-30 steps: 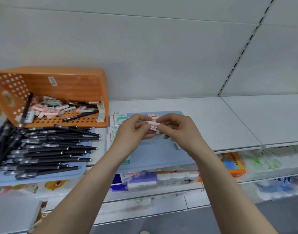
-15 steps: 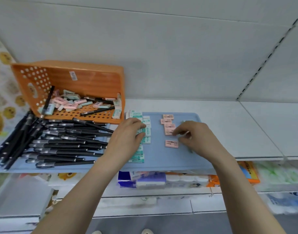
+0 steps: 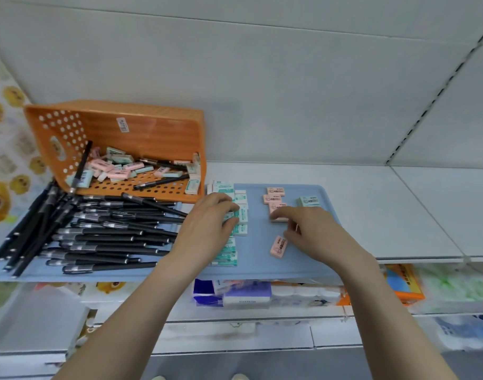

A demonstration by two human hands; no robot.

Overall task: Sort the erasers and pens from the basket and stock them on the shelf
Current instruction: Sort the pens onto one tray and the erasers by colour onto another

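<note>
Blue tray [image 3: 256, 259] lies on the white shelf [image 3: 385, 209]. Nearest on it, a loose pink eraser [image 3: 278, 246] lies tilted, just beside the right hand [image 3: 314, 231]. That hand's forefinger touches the near end of the pink eraser row [image 3: 274, 198]; its other fingers curl under, and I cannot tell whether they hold anything. The left hand [image 3: 207, 223] pinches a green eraser [image 3: 241, 215] in the green eraser column [image 3: 226, 255]. Black pens [image 3: 103, 237] lie heaped to the left. Behind them the orange basket [image 3: 152, 133], tipped on its side, holds more erasers and pens.
</note>
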